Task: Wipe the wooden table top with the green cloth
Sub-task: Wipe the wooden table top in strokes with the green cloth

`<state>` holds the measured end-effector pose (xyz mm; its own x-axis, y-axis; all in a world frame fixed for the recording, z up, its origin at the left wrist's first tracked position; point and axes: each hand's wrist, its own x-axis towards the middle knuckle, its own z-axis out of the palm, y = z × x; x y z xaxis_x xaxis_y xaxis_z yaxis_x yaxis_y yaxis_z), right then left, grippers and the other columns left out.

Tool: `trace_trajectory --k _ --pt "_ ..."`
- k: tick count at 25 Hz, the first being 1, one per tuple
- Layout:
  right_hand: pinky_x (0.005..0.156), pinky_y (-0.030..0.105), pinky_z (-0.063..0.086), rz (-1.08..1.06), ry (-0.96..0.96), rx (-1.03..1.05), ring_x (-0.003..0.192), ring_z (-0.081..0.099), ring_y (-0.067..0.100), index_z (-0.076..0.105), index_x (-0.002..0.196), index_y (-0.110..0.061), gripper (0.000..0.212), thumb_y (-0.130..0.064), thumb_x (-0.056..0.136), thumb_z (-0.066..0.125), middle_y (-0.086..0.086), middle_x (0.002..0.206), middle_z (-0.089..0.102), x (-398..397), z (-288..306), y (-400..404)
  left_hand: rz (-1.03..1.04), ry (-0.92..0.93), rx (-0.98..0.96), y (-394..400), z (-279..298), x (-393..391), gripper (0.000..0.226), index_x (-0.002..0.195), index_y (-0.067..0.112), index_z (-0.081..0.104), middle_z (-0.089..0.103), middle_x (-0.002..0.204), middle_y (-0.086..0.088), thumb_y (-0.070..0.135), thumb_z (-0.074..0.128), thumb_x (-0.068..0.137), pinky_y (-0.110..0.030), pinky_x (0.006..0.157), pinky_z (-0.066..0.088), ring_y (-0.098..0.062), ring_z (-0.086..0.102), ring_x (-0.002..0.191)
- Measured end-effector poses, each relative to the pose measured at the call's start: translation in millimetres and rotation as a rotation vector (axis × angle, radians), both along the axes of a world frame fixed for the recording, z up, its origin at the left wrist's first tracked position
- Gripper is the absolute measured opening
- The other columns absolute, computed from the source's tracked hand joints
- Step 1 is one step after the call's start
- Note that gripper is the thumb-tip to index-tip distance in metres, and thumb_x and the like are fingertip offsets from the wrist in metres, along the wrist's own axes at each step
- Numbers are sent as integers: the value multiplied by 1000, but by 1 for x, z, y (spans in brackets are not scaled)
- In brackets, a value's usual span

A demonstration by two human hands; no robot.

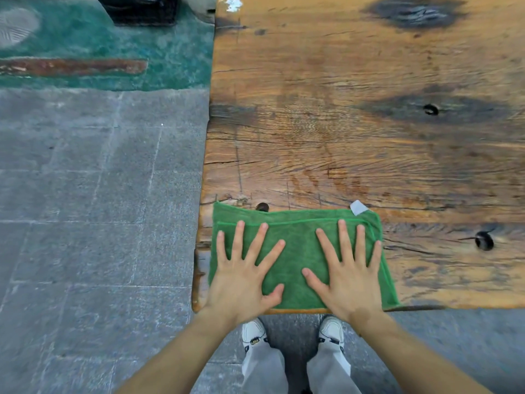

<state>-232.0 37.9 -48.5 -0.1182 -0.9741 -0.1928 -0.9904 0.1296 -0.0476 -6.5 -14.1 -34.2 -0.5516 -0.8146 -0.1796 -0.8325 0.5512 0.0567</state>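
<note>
Head view looks straight down on a worn, orange-brown wooden table top [355, 123] with dark stains, cracks and a few small round knot holes. A folded rectangular green microfibre cloth [298, 251] lies flat at the near left corner of that table, its near edge level with the table's near edge and its left edge just inside the table's left edge. A small white label [358, 207] sticks out from the cloth's far right corner.

Both hands lie palm-down on the cloth with fingers straight and spread wide, gripping nothing. The left hand [244, 277] covers the cloth's left half, its wrist over the table's near edge; the right hand [348, 280] covers the right half, with its little finger close to the cloth's right hem. The two thumbs point toward each other with a strip of green between them.

Just beyond the left hand's fingertips a dark knot hole [262, 207] shows at the cloth's far edge. To the right of the right hand, apart from the cloth, another dark hole [484, 240] sits in the wood.

Below the wrists are two white shoes [253, 334] and light grey trouser legs [264, 368] on grey stone paving [85, 194]. Far beyond the left hand lies a teal floor patch [127, 52] with a rust-coloured stripe [74, 66], and a black object [139, 9] stands at the top edge
</note>
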Motion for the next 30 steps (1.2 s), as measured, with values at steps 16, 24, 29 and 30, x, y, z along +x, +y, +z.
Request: trace_trajectory --k 16,24,29,30 --pt "115 71 7 -41 -4 9 152 -1 41 10 158 -42 83 -83 86 20 7 168 5 -3 2 -80 77 7 56 -85 -7 -2 82 155 47 26 14 169 -2 83 38 82 -77 112 13 -45 9 153" --pt "116 69 5 -52 -19 -29 153 0 39 10 157 -44 83 -85 85 21 5 168 5 -24 -3 -163 78 25 -2 -169 -15 -21 83 156 49 21 10 170 1 83 37 82 -75 114 9 -43 6 154" --pt "117 68 5 -51 -25 -40 153 -3 38 7 156 -46 83 -86 84 17 3 168 1 -40 -7 -227 96 30 -37 -229 -19 -35 81 155 52 16 6 170 3 85 30 83 -74 115 7 -41 5 154" --pt "117 68 5 -53 -28 -43 153 -3 38 7 156 -47 84 -86 83 17 2 168 0 -43 -7 -240 94 33 -37 -243 -20 -38 81 155 52 14 6 170 4 85 29 83 -74 115 6 -41 4 154"
